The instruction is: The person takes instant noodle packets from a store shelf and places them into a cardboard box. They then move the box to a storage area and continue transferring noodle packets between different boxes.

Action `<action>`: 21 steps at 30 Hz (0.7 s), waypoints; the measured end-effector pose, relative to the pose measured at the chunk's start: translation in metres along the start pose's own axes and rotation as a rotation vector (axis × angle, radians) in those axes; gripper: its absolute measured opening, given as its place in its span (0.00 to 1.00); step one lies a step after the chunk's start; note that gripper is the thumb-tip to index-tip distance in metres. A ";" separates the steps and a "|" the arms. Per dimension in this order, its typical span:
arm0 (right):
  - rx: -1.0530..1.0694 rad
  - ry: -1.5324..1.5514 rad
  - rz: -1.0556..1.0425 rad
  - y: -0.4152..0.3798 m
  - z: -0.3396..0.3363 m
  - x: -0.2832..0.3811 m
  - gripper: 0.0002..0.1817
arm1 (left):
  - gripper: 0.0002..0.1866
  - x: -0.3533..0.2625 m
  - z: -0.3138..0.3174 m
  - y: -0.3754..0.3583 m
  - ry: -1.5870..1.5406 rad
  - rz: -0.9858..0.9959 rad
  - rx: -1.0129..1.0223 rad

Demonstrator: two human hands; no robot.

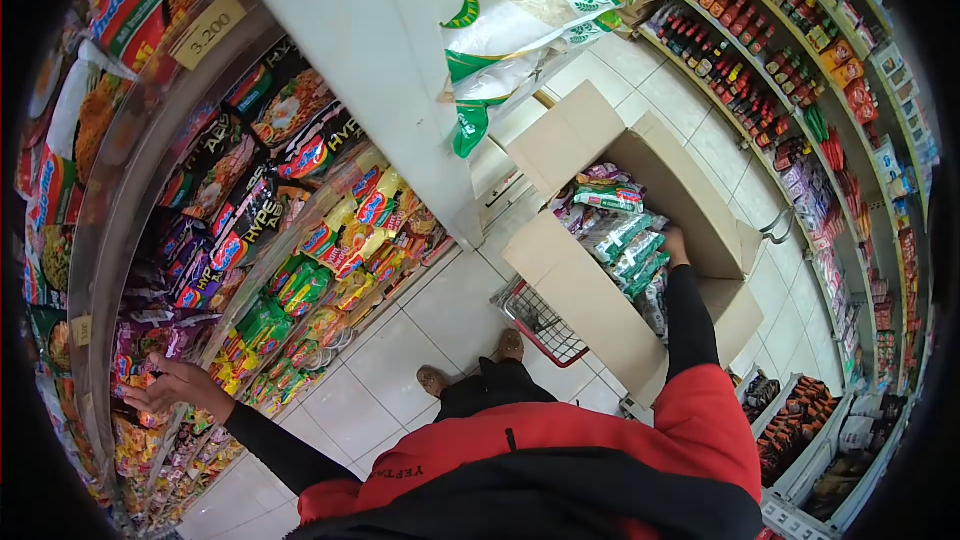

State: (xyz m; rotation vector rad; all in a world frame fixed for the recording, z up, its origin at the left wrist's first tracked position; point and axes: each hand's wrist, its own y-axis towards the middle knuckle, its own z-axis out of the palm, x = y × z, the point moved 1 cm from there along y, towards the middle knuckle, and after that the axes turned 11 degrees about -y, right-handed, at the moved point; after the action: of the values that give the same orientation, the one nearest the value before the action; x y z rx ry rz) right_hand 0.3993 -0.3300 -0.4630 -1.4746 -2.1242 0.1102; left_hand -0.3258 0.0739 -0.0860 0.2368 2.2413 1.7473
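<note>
Instant noodle packets [622,240], green, white and purple, lie piled inside the open cardboard carton [690,165], its flaps folded outward. I have my right hand [677,245] inside the carton, at the packets' edge; its fingers are partly hidden, so I can't tell whether they grip anything. My left hand [172,387] is loosely spread and holds nothing that I can see, near the purple packets [150,342] on the noodle shelf [88,365]. A red-rimmed wire basket [545,325] shows beside the carton, and a rice sack [525,20] lies beyond.
</note>
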 end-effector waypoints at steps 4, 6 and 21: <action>-0.432 -0.254 0.066 -0.139 -0.130 0.122 0.23 | 0.38 -0.004 -0.008 0.006 -0.054 -0.004 0.000; -0.625 -0.054 -0.115 -0.204 -0.172 0.155 0.21 | 0.37 -0.007 -0.015 0.007 -0.065 0.010 -0.036; 0.159 1.036 -1.128 -0.468 -0.026 0.430 0.35 | 0.41 -0.078 -0.079 -0.031 -1.925 -1.190 1.210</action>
State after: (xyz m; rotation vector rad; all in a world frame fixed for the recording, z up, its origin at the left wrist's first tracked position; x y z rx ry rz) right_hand -0.0899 -0.1396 -0.1044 0.0214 -1.6412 -0.7099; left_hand -0.2763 -0.0306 -0.0887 0.3795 0.9056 -0.6419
